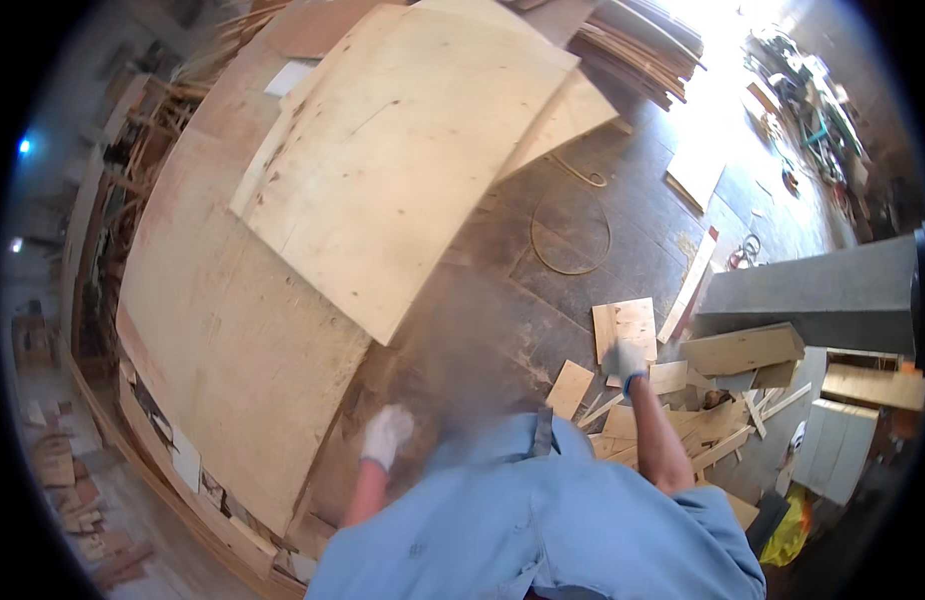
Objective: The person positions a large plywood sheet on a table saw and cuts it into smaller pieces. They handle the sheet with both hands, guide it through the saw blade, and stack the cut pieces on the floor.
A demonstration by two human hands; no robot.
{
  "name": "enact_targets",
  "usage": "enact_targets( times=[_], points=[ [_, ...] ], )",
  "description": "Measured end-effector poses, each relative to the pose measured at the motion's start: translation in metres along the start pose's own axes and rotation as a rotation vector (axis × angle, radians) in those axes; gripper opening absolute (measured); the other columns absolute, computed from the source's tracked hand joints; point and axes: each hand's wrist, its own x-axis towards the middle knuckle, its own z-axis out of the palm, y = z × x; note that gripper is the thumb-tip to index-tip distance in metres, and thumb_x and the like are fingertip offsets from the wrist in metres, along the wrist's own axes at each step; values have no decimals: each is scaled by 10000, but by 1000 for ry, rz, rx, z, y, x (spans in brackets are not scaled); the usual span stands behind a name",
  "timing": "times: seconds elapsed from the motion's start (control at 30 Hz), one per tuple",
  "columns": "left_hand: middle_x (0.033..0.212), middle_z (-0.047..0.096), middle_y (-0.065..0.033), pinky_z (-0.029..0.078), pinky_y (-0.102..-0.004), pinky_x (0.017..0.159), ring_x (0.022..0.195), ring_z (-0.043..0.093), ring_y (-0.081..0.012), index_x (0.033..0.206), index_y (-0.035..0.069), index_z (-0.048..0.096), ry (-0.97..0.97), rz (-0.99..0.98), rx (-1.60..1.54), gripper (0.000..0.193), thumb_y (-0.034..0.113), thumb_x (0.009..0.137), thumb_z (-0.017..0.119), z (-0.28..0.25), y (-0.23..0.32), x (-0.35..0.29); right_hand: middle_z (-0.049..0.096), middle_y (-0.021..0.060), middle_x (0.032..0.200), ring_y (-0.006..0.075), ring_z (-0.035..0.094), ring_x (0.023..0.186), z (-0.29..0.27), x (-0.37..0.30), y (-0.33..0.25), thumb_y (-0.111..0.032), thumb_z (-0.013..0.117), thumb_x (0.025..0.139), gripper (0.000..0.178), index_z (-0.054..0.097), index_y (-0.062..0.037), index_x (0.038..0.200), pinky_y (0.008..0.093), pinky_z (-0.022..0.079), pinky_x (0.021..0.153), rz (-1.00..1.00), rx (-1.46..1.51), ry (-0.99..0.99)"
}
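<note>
My left hand (386, 436), in a white glove, hangs beside the edge of a large plywood sheet (232, 330). Nothing shows in it, and its separate fingers cannot be made out. My right hand (625, 361), in a pale glove with a blue cuff, is out to the right. It overlaps the near part of a small square wooden board (637, 320). Blur hides its fingers, so I cannot tell whether it grips that board or is only above it. Another plywood sheet (412, 150) lies askew on top of the large one.
Wood offcuts (717, 430) lie scattered to my right, near a grey metal beam or post (807, 290). A thin yellowish loop of strap or hose (535, 235) rests on the dark floor. Stacked boards (637, 45) stand at the back. A white-sided box (834, 450) is at far right.
</note>
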Motion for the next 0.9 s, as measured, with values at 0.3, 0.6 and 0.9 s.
enact_targets(
  times=[0.3,0.6,0.9],
  points=[
    [1258,595,-260,488,-460,970,1120,617,-374,1339,-39,460,389,53,-951,557,412,1015,497,-15,166,47,686,147,942,250,677,756,-229,215,-158,-452,560,981,463,619,-2,1074,389,568,680,-60,1480,-44],
    [1116,668,-149,571,-372,725,901,685,-250,1272,34,545,730,189,-1031,468,416,1005,500,-2,161,89,601,192,1085,295,612,940,-189,278,-256,-500,464,1015,646,447,69,1322,419,524,822,-462,1328,-450],
    [1113,679,-94,522,-335,500,822,690,-220,1284,91,540,835,288,-1093,462,452,1007,462,5,237,62,561,155,1186,286,573,1057,-311,321,-215,-487,480,1006,558,471,-23,1316,418,487,921,-453,1414,-517]
  ],
)
